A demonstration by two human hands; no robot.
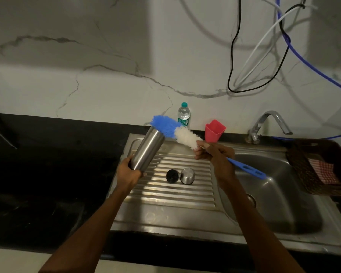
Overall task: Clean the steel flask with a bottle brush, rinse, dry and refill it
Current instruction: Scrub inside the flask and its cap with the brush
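My left hand (130, 170) grips the bottom of the steel flask (148, 149), which tilts up to the right over the ribbed drainboard (185, 194). My right hand (215, 152) holds the bottle brush (177, 132) by its blue handle, just below the bristles. The brush's blue and white bristle head lies across the flask's open mouth, outside it. On the drainboard lie the flask's black stopper (172, 175) and its steel cap (187, 175), side by side.
A small water bottle (183, 115) and a red cup (214, 131) stand at the wall behind the sink. A tap (270, 123) arches over the basin (274, 194). A brown basket (321, 166) holding a checked cloth sits at the right. Cables hang on the wall.
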